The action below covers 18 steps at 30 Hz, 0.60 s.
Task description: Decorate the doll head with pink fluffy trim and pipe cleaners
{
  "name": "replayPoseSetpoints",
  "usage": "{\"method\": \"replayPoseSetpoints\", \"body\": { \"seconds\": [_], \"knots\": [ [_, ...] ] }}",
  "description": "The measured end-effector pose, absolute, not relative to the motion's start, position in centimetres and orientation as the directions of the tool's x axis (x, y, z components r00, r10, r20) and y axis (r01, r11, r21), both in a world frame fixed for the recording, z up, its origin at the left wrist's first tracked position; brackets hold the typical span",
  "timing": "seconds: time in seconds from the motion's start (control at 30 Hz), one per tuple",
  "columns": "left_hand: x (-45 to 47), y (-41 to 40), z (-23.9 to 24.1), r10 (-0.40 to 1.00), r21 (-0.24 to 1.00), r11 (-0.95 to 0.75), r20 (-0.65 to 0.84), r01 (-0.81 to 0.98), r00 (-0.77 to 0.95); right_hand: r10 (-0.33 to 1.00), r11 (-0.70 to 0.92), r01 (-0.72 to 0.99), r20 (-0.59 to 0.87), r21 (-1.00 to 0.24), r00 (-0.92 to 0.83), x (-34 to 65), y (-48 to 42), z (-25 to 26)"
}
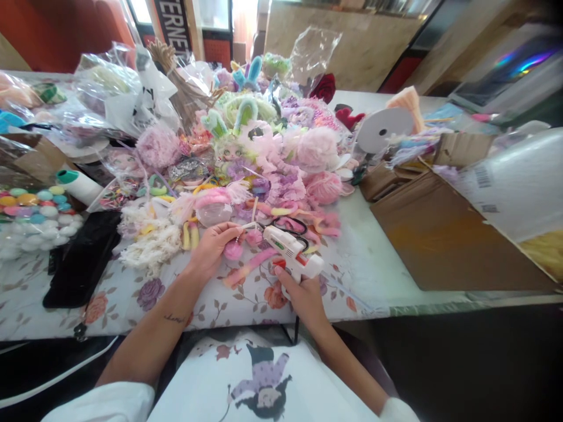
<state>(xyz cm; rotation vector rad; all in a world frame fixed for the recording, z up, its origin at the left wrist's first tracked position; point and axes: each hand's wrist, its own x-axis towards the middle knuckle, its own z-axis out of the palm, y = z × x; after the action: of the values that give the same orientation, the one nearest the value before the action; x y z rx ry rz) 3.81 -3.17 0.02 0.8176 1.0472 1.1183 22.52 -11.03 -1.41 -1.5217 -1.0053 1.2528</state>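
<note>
My right hand [303, 296] is closed round the grip of a white glue gun [290, 251], whose nozzle points left toward a small pink pom-pom [233, 250]. My left hand [211, 246] pinches that pom-pom with the fingers curled on it, just above the flowered tablecloth [211, 305]. A pink fuzzy strip [250, 266] lies between my two hands. Black-handled scissors [290, 225] lie just behind the glue gun.
A heap of pink, purple and green plush craft pieces [264, 158] fills the table behind my hands. A black phone or pouch [83, 258] and coloured balls [35, 205] lie at the left. Open cardboard boxes [440, 234] stand at the right, with plastic bags [127, 88] at the back.
</note>
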Motion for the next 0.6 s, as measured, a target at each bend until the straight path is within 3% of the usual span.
{"method": "replayPoseSetpoints", "body": {
  "seconds": [0.23, 0.37, 0.43, 0.6],
  "knots": [
    [3.5, -3.2, 0.1, 0.958, 0.895, 0.280, -0.238, -0.348, 0.160, 0.931, -0.181, 0.081, -0.144, -0.980, 0.334, 26.1, -10.2, -1.6],
    [3.3, -3.3, 0.2, 0.957, 0.891, 0.275, -0.216, -0.362, 0.196, 0.811, -0.169, 0.202, -0.020, -0.965, 0.584, 31.6, -9.2, -0.5],
    [3.3, -3.3, 0.3, 0.956, 0.893, 0.271, -0.208, -0.359, 0.206, 0.776, -0.145, 0.300, 0.079, -0.943, 0.626, 35.2, -8.1, -0.4],
    [3.2, -3.4, 0.3, 0.959, 0.907, 0.253, -0.191, -0.337, 0.207, 0.752, -0.295, 0.478, 0.107, -0.827, 0.650, 42.7, -4.0, -1.6]
  ]
}}
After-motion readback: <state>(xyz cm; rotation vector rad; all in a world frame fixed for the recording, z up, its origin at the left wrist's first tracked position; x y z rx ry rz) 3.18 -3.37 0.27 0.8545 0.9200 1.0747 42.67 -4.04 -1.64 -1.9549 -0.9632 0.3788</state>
